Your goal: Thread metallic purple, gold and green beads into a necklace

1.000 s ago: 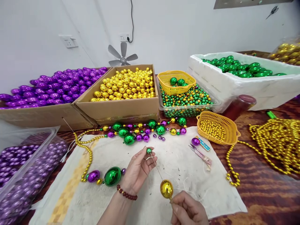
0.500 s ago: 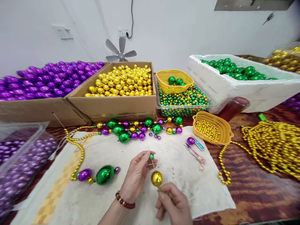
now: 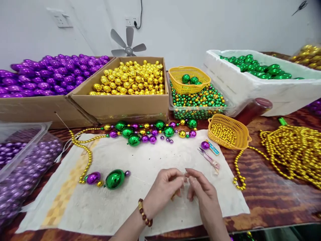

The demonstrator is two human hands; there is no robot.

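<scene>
Near the bench's [image 3: 271, 209] front edge, our left hand [image 3: 167, 187] and right hand [image 3: 207, 194] pinch fingers together, contents unclear; a green egg bead [image 3: 114, 179] looks strung, a purple ball [image 3: 205, 145] loose.

Apparently a small bead workshop, gold baubles [image 3: 132, 78] are filling a carton [image 3: 120, 107], green baubles [image 3: 273, 71] are crowding a foam box [image 3: 283, 94], snips [image 3: 209, 159] are lying on a cloth-covered worktable [image 3: 273, 209].
</scene>
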